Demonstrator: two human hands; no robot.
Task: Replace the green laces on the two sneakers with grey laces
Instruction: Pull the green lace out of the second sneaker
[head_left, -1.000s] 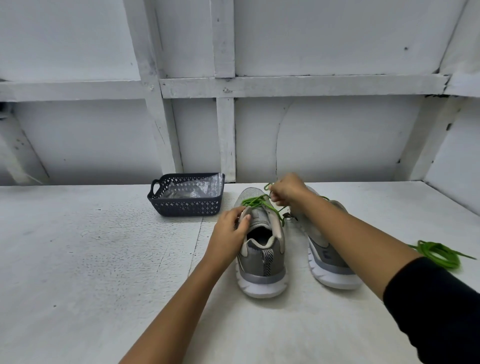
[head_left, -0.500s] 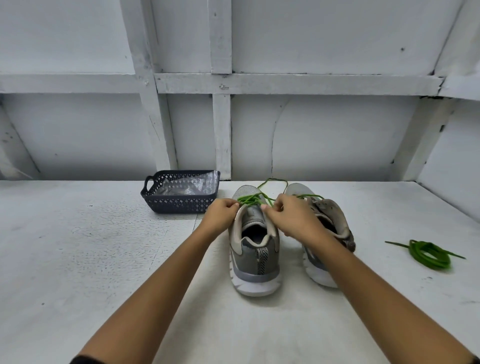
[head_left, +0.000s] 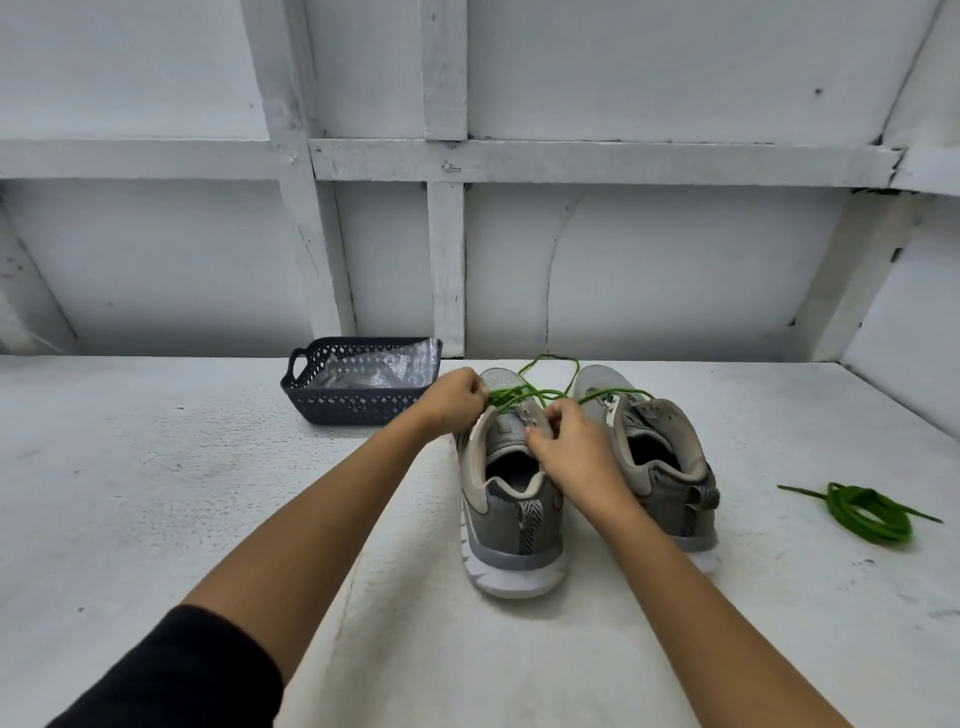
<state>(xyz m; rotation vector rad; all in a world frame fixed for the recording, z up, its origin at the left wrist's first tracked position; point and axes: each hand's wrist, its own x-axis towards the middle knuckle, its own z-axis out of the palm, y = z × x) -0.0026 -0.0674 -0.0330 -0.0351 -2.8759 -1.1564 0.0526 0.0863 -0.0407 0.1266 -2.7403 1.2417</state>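
The green lace (head_left: 519, 397) is half loose across the top of the left shoe (head_left: 511, 525), and one loop of it stands up behind the toe. Your left hand (head_left: 452, 400) has its fingers curled tight on the lace at the shoe's left side. Your right hand (head_left: 576, 452) pinches with bent fingers at the eyelet flap of the same shoe, it seems to steady it. The lace is light, soft and thin, so it will bend and catch in the eyelets. Take it close to the eyelet and pull short lengths. The shoe is light and can slide, so hold it by the upper. The right shoe (head_left: 660, 467) stands just beside and looks unlaced. A green coil (head_left: 870, 512) lies well apart on the table (head_left: 156, 493). A basket (head_left: 353, 405) holding a clear bag (head_left: 379, 364) is near the left hand.
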